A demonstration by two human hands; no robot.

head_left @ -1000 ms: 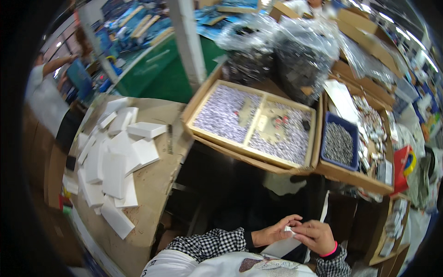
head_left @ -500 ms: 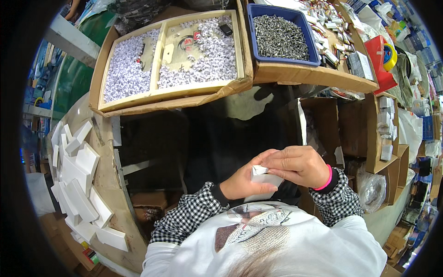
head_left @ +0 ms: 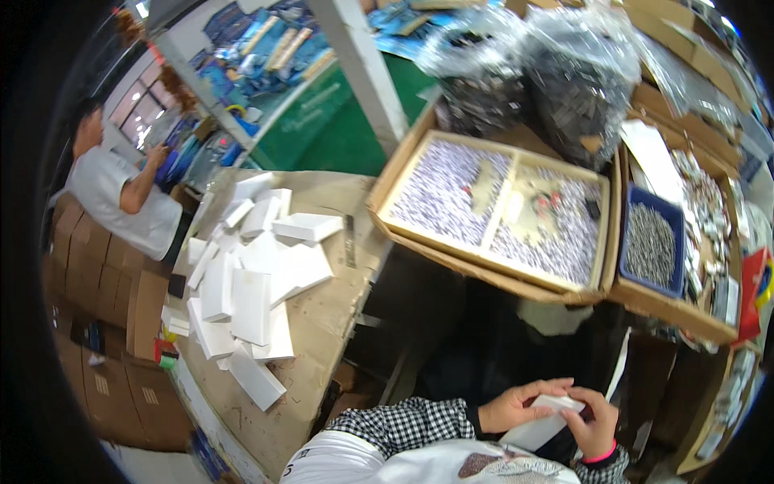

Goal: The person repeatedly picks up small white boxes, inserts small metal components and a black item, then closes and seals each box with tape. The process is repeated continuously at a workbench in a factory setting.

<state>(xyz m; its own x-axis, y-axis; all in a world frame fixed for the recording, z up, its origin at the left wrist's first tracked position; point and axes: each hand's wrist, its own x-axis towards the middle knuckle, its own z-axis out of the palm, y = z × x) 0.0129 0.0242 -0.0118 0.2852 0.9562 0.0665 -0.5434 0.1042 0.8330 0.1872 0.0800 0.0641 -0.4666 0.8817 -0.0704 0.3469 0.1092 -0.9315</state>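
Note:
A small white box (head_left: 534, 434) is held close to my body at the lower right. My left hand (head_left: 509, 410) grips it from the left side, fingers around its upper end. My right hand (head_left: 595, 421), with a pink band at the wrist, pinches the box's top end from the right. Part of the box is hidden behind the fingers. On the worktable to the left lies a loose pile of white boxes (head_left: 251, 306), several overlapping and tilted.
A wooden tray (head_left: 490, 234) of small white pieces sits in a cardboard box ahead. Beside it stands a blue bin (head_left: 681, 211) of metal screws. Black-filled plastic bags (head_left: 576, 89) stand behind. At the far left another person (head_left: 121, 189) stands near stacked cartons (head_left: 105, 266).
The view has swung to the left, bringing the box pile, the bags and the other person further in. Both hands remain on the white box, which now appears lower and further right.

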